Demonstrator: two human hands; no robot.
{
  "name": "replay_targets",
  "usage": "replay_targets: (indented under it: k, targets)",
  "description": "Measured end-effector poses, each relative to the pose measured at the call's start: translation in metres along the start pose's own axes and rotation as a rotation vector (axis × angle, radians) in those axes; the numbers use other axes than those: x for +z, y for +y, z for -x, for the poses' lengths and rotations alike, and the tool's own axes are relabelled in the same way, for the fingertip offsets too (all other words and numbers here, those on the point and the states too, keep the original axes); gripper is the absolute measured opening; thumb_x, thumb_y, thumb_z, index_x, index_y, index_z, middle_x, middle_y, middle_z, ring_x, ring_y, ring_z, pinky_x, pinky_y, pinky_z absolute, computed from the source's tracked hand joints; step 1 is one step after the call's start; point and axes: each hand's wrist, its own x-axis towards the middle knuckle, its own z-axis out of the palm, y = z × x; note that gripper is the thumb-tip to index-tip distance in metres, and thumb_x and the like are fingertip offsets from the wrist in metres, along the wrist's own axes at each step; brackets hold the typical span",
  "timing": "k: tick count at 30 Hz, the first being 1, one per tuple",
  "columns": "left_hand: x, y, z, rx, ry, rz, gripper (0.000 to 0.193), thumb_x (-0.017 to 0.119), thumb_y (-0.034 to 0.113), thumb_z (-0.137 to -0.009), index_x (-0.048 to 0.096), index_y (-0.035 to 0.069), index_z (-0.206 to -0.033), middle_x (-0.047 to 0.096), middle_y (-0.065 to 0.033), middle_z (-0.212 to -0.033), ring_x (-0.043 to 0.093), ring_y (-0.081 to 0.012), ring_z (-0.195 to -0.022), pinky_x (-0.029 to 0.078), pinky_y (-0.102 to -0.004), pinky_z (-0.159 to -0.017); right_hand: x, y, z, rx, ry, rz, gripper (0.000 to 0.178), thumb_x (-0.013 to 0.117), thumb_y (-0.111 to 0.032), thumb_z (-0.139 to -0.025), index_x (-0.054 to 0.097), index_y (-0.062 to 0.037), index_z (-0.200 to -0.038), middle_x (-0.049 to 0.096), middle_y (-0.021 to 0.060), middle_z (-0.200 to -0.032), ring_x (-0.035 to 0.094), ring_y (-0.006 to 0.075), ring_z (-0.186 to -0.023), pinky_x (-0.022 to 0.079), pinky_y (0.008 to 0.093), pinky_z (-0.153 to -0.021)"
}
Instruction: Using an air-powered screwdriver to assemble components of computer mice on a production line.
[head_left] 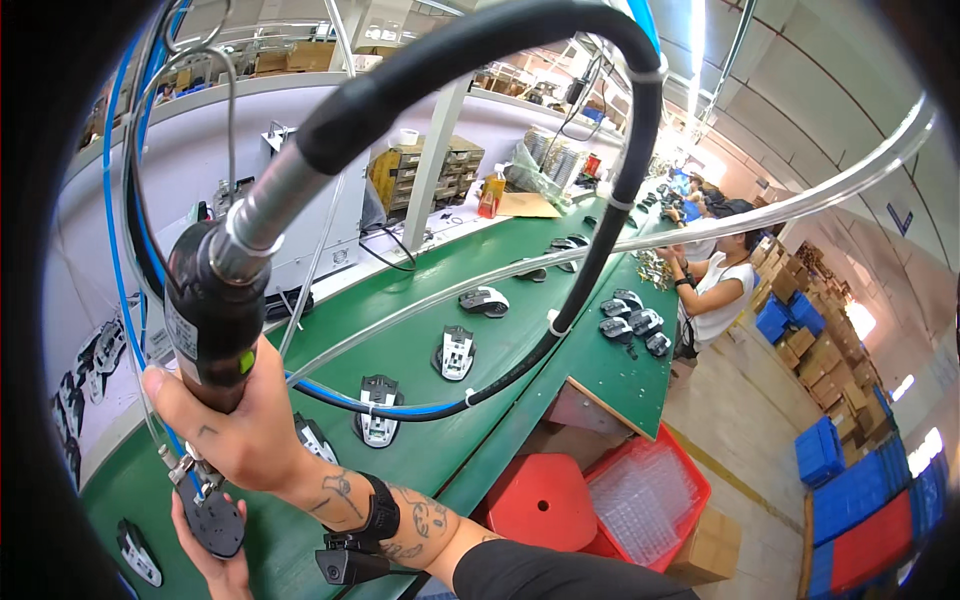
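Here, saw a black mouse shell (213, 532) at near left, cradled in the left hand (228, 574), thumb and fingers closed along its edges. Found the right hand (235, 428) clamped round the body of a black power screwdriver (215, 315), nose pointing down at the far end of the shell. Could not tell contact from a slight gap between tip and shell.

Noted a black band (382, 510) on the right wrist, a small black camera (350, 567) just beside it. Traced a thick black hose (640, 150) from the screwdriver's top, over to the right and back down; followed a clear tube (780, 210) across to the right.

Spotted black-and-white mouse parts (378, 412) strung out near to far along the green bench (510, 340). Picked out a cluster of mice (645, 320) farther right.

Saw a red stool (540, 505) at near right, just beside a red crate (702, 478) of clear plastic trays (640, 500). Glimpsed, farther right, a co-worker (728, 288) in a white top; beyond, stacked cartons (830, 365). Marked an orange-toned bottle (492, 195) on the bench's far left side.
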Motion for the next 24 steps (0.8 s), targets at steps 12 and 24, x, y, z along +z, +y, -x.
replay_targets:
  k: [12, 24]
  targets:
    - [-0.008, 0.005, 0.021, -0.242, -0.295, 0.344, 0.051, 0.046, 0.03, -0.087, 0.034, 0.014, -0.134, 0.045, -0.012, -0.127, 0.057, -0.027, -0.094, 0.048, -0.048, -0.083, 0.02, 0.008, 0.014, -0.081, -0.022, 0.102, 0.021, 0.042, -0.018, -0.089, 0.051, -0.0012, -0.099, 0.047, 0.0047, -0.061, 0.045, 0.0151, -0.05, 0.04, 0.03, -0.055]
    - [-0.015, 0.017, 0.023, -0.188, -0.304, 0.269, 0.054, 0.048, 0.032, -0.082, 0.036, 0.015, -0.132, 0.043, -0.0134, -0.128, 0.057, -0.0266, -0.093, 0.05, -0.047, -0.082, 0.023, 0.012, 0.011, 0.041, 0.011, 0.027, 0.022, 0.041, -0.019, -0.086, 0.042, -0.0022, -0.1, 0.043, 0.0031, -0.054, 0.042, 0.0151, -0.044, 0.039, 0.0297, -0.052]
